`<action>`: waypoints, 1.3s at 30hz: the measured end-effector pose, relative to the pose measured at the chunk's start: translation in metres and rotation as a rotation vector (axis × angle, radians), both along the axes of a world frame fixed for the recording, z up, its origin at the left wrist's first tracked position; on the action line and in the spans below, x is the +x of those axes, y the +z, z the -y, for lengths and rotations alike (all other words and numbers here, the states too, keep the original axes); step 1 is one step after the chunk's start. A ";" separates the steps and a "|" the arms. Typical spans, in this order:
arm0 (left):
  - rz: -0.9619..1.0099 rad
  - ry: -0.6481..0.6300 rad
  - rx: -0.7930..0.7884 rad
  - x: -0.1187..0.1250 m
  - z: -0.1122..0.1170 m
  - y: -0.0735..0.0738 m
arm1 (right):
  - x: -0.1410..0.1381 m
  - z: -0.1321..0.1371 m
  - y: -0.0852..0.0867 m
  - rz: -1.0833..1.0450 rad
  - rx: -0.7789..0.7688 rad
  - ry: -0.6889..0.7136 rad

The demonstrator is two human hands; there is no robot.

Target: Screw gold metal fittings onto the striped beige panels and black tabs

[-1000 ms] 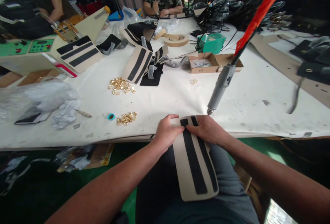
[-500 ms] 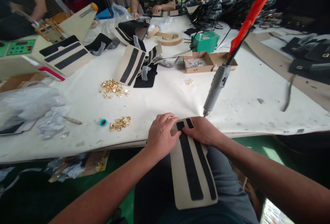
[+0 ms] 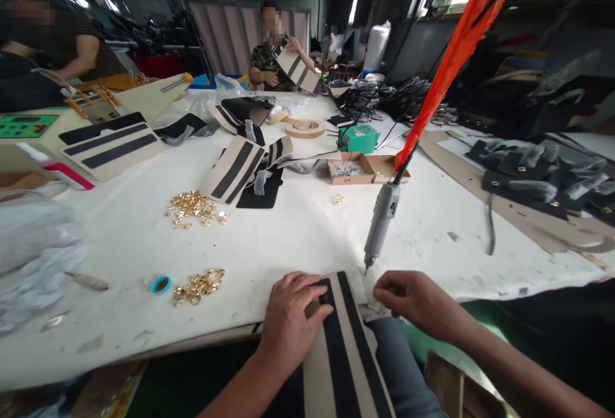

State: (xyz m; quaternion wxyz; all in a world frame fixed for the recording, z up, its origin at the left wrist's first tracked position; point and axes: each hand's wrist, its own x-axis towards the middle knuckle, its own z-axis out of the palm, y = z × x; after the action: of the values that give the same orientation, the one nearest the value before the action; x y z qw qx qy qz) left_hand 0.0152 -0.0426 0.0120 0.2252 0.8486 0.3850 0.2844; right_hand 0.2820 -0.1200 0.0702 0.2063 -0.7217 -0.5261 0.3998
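A beige panel with two black strips [image 3: 339, 347] lies across my lap, its far end at the table edge. My left hand [image 3: 294, 322] grips its left edge near the far end, with the thumb on top over one black strip. My right hand [image 3: 408, 299] is off the panel, to its right, with the fingers curled in; whatever they may hold is hidden. Just beyond the right hand, a grey electric screwdriver [image 3: 382, 219] hangs tip down from an orange-wrapped cord [image 3: 446, 72].
Gold metal fittings lie in a far pile [image 3: 192, 206] and a near pile [image 3: 199, 286], beside a small blue-rimmed pot [image 3: 161, 284] and an awl [image 3: 87, 281]. Further back are striped panels [image 3: 235, 168], cardboard boxes [image 3: 348, 179] and a green box [image 3: 358, 138]. A co-worker [image 3: 262, 62] holds another panel.
My right hand has left the panel and moved right, its fingers curling. The left hand stays on the panel. The view has tilted up; the person opposite now holds up a striped panel.
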 end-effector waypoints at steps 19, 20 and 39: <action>0.012 0.008 0.061 -0.004 -0.006 -0.011 | 0.062 -0.233 -0.041 0.459 0.363 0.054; 0.015 0.006 0.063 -0.004 -0.006 -0.011 | 0.063 -0.236 -0.042 0.471 0.353 0.066; 0.032 0.008 -0.001 -0.002 -0.003 -0.011 | 0.084 -0.199 -0.042 0.339 0.148 0.143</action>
State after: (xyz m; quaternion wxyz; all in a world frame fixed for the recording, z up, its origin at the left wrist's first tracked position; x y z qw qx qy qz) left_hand 0.0129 -0.0400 0.0012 0.2307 0.8422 0.3850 0.2988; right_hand 0.3664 0.0794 0.0278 0.1384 -0.7224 -0.6311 0.2463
